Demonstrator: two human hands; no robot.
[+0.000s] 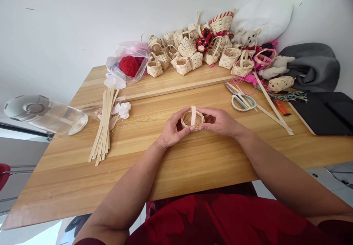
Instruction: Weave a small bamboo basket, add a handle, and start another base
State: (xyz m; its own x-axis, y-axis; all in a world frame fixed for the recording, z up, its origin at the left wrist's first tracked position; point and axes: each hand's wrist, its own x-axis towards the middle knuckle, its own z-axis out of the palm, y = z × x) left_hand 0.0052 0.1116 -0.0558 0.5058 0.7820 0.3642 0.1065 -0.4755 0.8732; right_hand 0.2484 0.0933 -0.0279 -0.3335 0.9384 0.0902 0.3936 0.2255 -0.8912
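2 hands [175, 129] around 1 woven basket [193, 119]

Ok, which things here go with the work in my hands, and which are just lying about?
Probably with the work:
small, round, pale woven basket, in left hand and right hand
loose, flat, pale strips
pale-handled metal scissors

Apparently just lying about:
grey-topped clear bottle
crumpled dark grey cloth
round red yarn ball

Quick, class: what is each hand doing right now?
Left hand: holding the small woven basket at its left side.
Right hand: holding the same basket at its right side.
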